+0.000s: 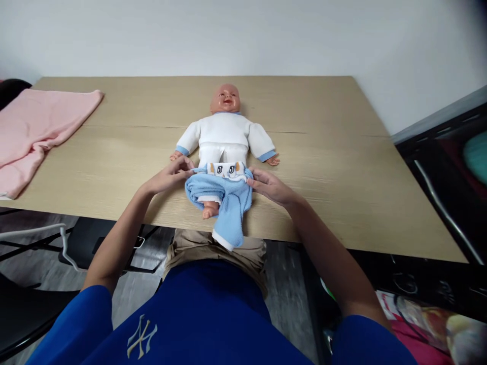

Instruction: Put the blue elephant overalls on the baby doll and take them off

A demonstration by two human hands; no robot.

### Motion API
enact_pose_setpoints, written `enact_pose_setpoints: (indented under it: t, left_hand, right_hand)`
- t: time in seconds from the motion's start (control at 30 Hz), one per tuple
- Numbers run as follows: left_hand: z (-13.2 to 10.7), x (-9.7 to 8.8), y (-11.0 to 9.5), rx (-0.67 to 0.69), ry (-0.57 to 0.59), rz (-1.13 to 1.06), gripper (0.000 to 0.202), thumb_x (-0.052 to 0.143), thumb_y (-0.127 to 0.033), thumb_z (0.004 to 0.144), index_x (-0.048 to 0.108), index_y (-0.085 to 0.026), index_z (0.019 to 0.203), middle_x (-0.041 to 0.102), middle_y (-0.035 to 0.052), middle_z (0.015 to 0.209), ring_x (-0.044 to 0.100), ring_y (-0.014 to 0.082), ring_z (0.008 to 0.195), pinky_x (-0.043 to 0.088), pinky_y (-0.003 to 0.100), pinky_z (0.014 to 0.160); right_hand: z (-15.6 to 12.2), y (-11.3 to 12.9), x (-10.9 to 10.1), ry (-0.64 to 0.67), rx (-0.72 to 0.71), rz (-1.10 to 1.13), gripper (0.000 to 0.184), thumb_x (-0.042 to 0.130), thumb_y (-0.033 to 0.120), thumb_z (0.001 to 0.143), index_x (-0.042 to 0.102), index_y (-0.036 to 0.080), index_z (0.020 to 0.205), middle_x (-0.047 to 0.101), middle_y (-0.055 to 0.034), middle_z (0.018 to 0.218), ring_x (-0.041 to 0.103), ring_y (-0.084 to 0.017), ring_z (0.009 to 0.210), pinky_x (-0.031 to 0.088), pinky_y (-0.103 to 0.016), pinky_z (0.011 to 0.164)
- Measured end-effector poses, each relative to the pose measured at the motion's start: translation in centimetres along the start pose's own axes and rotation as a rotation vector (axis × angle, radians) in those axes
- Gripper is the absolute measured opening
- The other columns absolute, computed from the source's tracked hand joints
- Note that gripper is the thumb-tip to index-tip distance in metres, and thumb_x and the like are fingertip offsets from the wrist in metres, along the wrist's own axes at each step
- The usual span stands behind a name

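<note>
A baby doll (224, 129) lies on its back on the table, head toward the wall, in a white long-sleeved top with blue cuffs. Light blue doll trousers (232, 195) are bunched around its legs. One bare foot pokes out of a leg opening, while the other trouser leg hangs over the table's front edge. My left hand (171, 175) pinches the waistband at its left end. At the waistband's right end, my right hand (270, 185) grips the blue cloth between thumb and fingers. The white waist panel with embroidered eyes stretches between both hands.
A pink cloth (41, 126) lies on the left of the wooden table (323, 167). A white wall (243, 38) stands behind it. Black chairs (83, 243) are at the lower left, and a black rack (449, 187) stands at the right.
</note>
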State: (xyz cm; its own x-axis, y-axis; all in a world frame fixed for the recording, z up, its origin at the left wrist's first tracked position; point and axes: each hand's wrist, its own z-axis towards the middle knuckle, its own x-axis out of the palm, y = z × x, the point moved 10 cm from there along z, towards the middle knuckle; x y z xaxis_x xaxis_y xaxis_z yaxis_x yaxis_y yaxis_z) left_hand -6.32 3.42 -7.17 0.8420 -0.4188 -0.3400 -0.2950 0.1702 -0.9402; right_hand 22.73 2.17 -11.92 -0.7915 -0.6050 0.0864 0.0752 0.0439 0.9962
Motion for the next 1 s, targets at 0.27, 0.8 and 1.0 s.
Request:
enact_pose_setpoints:
  t: [0.27, 0.8, 1.0]
  left_hand:
    - [4.0, 5.8, -11.4, 0.365, 0.194, 0.494, 0.058, 0.085, -0.072, 0.102, 0.078, -0.024, 0.134, 0.080, 0.0130, 0.142, 0.067, 0.0346, 0.136, 0.053, 0.048, 0.121]
    - [7.3, 13.2, -7.0, 0.062, 0.995, 0.004, 0.055, 0.107, -0.069, 0.078, 0.088, -0.021, 0.096, 0.084, 0.0049, 0.089, 0.077, 0.0267, 0.079, 0.066, 0.035, 0.071]
    - [7.5, 12.8, -7.1, 0.060, 0.875, -0.048, 0.050, 0.111, -0.062, 0.074, 0.091, -0.020, 0.095, 0.088, 0.0052, 0.095, 0.081, 0.0290, 0.086, 0.072, 0.038, 0.081]
  right_hand:
    - [0.4, -0.9, 2.6, 0.121, 0.008, 0.148, 0.066, 0.113, 0.045, 0.081, 0.080, 0.028, 0.136, 0.086, -0.0017, 0.123, 0.081, -0.021, 0.115, 0.068, -0.033, 0.106]
    - [-1.2, 0.8, 1.5, 0.044, -0.035, 0.052, 0.090, 0.095, 0.072, 0.096, 0.064, 0.032, 0.170, 0.078, -0.0085, 0.160, 0.076, -0.029, 0.144, 0.061, -0.042, 0.128]
    - [-1.9, 1.0, 2.8, 0.304, 0.099, -0.126, 0.086, 0.100, 0.067, 0.090, 0.074, 0.025, 0.161, 0.084, -0.0095, 0.144, 0.080, -0.031, 0.126, 0.068, -0.042, 0.108]
